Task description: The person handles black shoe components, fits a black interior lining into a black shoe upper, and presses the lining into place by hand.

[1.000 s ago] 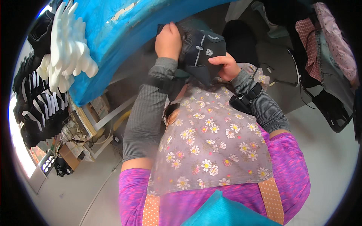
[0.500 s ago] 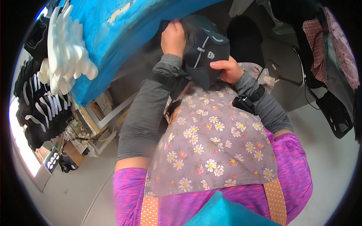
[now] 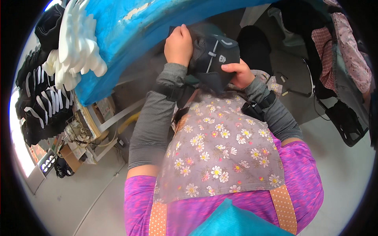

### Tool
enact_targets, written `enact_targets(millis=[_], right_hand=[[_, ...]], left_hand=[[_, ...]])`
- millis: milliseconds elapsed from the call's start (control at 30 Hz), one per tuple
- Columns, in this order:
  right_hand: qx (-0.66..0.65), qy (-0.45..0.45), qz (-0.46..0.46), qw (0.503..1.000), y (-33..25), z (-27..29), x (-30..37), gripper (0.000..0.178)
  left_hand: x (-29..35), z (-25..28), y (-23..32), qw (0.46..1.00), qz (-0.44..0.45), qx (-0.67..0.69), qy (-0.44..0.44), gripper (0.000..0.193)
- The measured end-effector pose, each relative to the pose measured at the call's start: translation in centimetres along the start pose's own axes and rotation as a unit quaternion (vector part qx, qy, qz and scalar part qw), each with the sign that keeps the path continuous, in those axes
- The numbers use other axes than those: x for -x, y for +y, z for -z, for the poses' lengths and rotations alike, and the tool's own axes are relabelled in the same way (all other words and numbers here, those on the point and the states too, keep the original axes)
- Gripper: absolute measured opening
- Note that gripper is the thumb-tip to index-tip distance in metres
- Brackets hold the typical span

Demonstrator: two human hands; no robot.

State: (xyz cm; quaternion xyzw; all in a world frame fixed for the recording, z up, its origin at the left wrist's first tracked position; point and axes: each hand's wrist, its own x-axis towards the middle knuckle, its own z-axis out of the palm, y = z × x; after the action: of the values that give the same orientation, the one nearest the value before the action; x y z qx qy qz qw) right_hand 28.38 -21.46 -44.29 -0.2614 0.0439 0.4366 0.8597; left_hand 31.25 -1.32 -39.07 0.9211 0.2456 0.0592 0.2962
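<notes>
A dark grey fabric piece point(image 3: 215, 55) with a mesh part, a light stripe and a small pale badge is held up above my lap, just below the blue-covered surface. I cannot tell its exact kind. My left hand point(image 3: 179, 46) is closed in a fist on its left edge, by the mesh. On the lower right edge, my right hand point(image 3: 241, 74) grips it with the thumb on top and the fingers hidden underneath. Below the piece lies my floral grey apron point(image 3: 220, 149).
A blue sheet point(image 3: 118, 43) covers the surface ahead. White lobed pieces point(image 3: 80, 43) hang over its left end, near stacked black items with white edges point(image 3: 43, 102). Right of me are hanging clothes point(image 3: 346, 55) and a black object point(image 3: 346, 122) over the pale floor point(image 3: 323, 169).
The view has shifted slightly. My left hand is more upright, at the upper left edge of the fabric piece. Both hands keep their hold, and the right thumb stays on top.
</notes>
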Motion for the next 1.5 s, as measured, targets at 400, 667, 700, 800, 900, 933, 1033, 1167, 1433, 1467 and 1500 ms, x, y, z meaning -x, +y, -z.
enact_targets(millis=[400,667,700,800,900,933,1033,1167,1433,1467,1500], right_hand=[[-0.04,0.002,-0.023,0.999,1.7,0.3,0.2,0.044],[-0.123,-0.1,-0.027,0.987,4.1,3.8,1.3,0.07],[-0.027,-0.076,-0.02,0.997,4.1,3.7,1.9,0.071],[0.257,-0.013,-0.045,0.965,3.5,1.4,2.2,0.067],[0.315,0.033,-0.049,0.947,3.9,0.0,1.5,0.055],[0.287,0.05,-0.036,0.956,4.0,0.2,1.2,0.05],[0.216,0.047,-0.016,0.975,3.6,0.9,0.7,0.045],[0.156,0.012,-0.031,0.987,2.7,1.0,0.1,0.046],[0.119,-0.01,-0.014,0.993,2.1,0.5,-1.5,0.057],[0.121,-0.001,0.006,0.993,2.2,0.6,-1.3,0.059],[0.13,0.006,0.001,0.991,2.3,0.9,-1.3,0.059]], left_hand=[[-1.0,-3.7,-3.3,0.995,-0.084,0.032,0.043,0.041],[-0.3,-3.4,-3.2,0.996,0.048,0.065,0.046,0.045],[-0.2,-3.2,-3.5,0.995,0.063,0.062,0.042,0.045],[-0.1,-4.3,-5.9,0.996,-0.018,-0.005,0.082,0.033],[0.5,-3.6,-5.5,0.995,-0.016,0.0,0.102,0.036],[0.5,-3.0,-4.7,0.997,0.033,0.002,0.075,0.035],[1.2,-0.7,-4.0,0.997,0.002,-0.058,0.053,0.035],[0.1,1.7,-4.8,0.99,-0.071,-0.078,0.091,0.035],[-2.8,2.6,-6.1,0.98,-0.147,0.115,0.069,0.027],[-3.1,3.1,-6.7,0.962,-0.161,0.221,0.017,0.024],[-2.5,3.7,-7.2,0.944,-0.134,0.3,-0.038,0.022]])
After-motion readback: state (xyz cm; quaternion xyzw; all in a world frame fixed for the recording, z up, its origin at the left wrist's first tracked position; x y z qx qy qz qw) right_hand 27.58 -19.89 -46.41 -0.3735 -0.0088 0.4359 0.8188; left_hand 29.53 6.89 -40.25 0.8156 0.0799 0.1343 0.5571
